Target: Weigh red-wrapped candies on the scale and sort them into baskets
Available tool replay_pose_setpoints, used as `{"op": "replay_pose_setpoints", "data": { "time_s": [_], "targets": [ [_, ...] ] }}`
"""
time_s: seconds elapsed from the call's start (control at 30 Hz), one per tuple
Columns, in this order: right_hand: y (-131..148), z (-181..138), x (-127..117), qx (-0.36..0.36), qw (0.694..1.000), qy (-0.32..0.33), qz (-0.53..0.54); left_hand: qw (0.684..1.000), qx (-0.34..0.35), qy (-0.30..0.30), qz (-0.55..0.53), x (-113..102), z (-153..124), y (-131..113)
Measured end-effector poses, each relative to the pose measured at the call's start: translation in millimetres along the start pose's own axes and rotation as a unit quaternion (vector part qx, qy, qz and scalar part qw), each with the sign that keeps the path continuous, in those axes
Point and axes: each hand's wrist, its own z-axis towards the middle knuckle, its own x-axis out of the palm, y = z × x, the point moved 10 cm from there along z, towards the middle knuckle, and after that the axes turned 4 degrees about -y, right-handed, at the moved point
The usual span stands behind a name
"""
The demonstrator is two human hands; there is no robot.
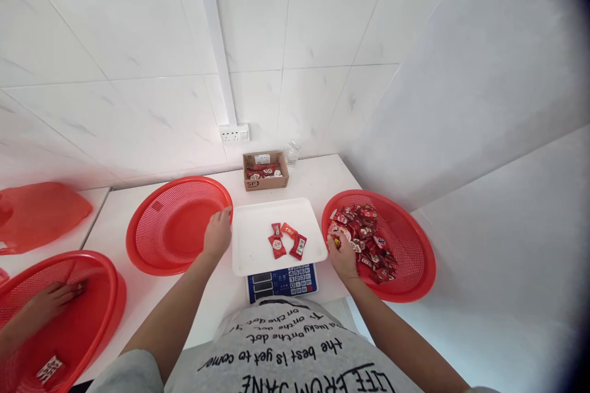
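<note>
Pinching a wrapped candy [338,241] in right hand [343,259], right of center, gently now; touching left-center mesh basket [182,230] with left hand [217,232], can't tell if gripping.

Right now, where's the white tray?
In the head view, the white tray sits near the middle of the table, above the blue keypad panel, between the left hand and right hand, with the cardboard box behind it.
</note>
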Motion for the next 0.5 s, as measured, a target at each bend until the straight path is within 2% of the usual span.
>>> {"op": "replay_pose_setpoints", "data": {
  "time_s": [0.1, 0.2, 0.3, 0.4, 0.5],
  "targets": [
    [-0.5, -0.1, -0.4, 0.001, 1.000, -0.002, 0.003, 0.998, -0.049, -0.026, 0.017, -12.5, 3.2, 27.3],
    [-1.9, 0.0, 0.0, 0.003, 1.000, -0.001, 0.000, 0.998, -0.029, -0.039, 0.032, -3.0, -0.3, 21.0],
    [-2.4, 0.2, 0.1, 0.002, 1.000, -0.001, -0.005, 0.999, 0.051, -0.003, -0.002, 27.9, -10.3, -22.1],
    [-2.5, 0.0, 0.3, 0.001, 1.000, -0.001, -0.002, 0.985, 0.143, 0.080, -0.062, 64.1, -27.7, -83.3],
    [-3.2, -0.4, 1.3, 0.003, 1.000, 0.004, 0.002, 0.964, 0.202, 0.146, -0.093, 89.8, -44.3, -135.0]
  ]
}}
